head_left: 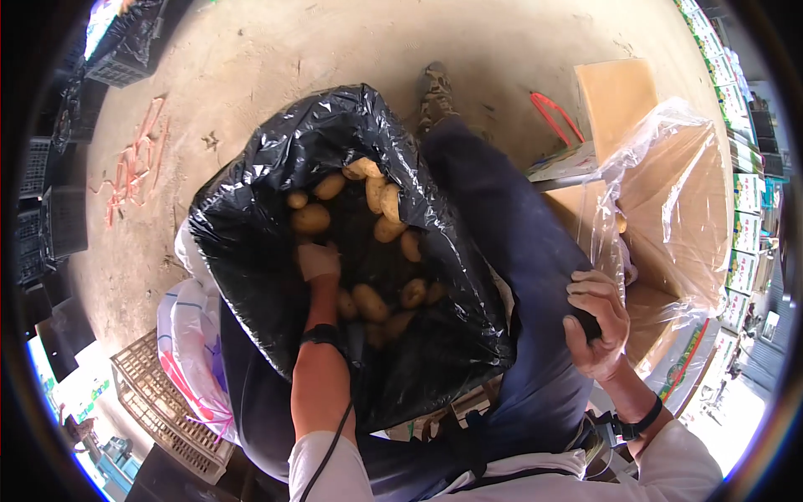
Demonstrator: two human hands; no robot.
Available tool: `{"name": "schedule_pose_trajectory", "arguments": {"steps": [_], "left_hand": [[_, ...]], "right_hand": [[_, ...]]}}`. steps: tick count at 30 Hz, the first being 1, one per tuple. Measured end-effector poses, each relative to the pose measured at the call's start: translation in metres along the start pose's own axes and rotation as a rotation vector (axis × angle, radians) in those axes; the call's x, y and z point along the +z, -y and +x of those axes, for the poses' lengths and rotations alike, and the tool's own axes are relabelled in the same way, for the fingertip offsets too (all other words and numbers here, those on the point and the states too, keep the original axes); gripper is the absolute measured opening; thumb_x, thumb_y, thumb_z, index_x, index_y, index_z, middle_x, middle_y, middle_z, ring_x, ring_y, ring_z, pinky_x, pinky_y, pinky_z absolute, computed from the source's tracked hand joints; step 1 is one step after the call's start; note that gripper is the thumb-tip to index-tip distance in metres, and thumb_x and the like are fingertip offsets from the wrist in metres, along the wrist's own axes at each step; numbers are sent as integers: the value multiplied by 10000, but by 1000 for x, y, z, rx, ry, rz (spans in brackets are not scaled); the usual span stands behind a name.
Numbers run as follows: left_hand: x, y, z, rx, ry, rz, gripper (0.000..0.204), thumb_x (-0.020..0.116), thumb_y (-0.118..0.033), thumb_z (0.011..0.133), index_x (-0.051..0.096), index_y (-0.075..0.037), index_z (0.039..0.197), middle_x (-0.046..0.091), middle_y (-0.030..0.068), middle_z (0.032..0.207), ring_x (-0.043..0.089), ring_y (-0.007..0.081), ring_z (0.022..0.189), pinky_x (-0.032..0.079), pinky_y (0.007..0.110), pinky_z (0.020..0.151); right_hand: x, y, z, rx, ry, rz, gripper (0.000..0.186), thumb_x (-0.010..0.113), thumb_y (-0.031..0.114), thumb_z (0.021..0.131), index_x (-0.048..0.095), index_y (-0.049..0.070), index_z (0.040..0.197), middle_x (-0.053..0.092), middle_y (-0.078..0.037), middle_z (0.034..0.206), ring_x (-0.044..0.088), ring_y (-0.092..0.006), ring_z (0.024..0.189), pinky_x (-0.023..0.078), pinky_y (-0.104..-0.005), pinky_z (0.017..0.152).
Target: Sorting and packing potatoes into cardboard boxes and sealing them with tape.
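Note:
A crate-like container lined with a black plastic bag [276, 159] stands between my legs, its mouth facing up. Several potatoes [311, 219] lie inside, grouped along the far side and the near side, with dark plastic between. My left hand [319, 261] is down in the bag, next to the potatoes on its left side; the fingers are hidden in shadow. My right hand [598, 322] rests over my right knee, its fingers bent and spread with nothing visibly held.
An open cardboard box [669, 209] with a clear plastic liner stands at my right. A beige slatted crate [163, 402] and a white-and-pink plastic bag [191, 351] are at my left. Orange strapping [138, 167] lies on the floor. Dark crates and stacked printed cartons [743, 230] line the sides.

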State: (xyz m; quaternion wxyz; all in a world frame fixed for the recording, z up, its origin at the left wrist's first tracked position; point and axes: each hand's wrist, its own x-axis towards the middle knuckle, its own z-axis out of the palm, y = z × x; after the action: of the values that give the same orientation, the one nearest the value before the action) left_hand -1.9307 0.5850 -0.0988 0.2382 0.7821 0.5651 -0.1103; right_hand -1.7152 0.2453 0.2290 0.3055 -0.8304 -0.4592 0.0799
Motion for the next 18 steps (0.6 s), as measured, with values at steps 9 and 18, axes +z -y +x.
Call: {"name": "schedule_pose_trajectory", "arguments": {"steps": [9, 18], "left_hand": [[-7, 34, 5, 150, -293, -649, 528, 692, -242, 836, 534, 64, 1236, 675, 174, 888, 696, 284, 751, 563, 409, 677], [-48, -61, 55, -333, 65, -1171, 300, 674, -259, 888, 648, 40, 898, 650, 138, 698, 623, 215, 462, 525, 312, 395]], "right_hand": [[3, -2, 2, 38, 19, 18, 175, 651, 68, 785, 616, 21, 950, 658, -145, 993, 639, -366, 1007, 474, -497, 947], [-1, -12, -2, 47, 0, 4, 161, 649, 78, 791, 615, 28, 940, 662, -148, 969, 642, -368, 999, 473, -504, 943]]}}
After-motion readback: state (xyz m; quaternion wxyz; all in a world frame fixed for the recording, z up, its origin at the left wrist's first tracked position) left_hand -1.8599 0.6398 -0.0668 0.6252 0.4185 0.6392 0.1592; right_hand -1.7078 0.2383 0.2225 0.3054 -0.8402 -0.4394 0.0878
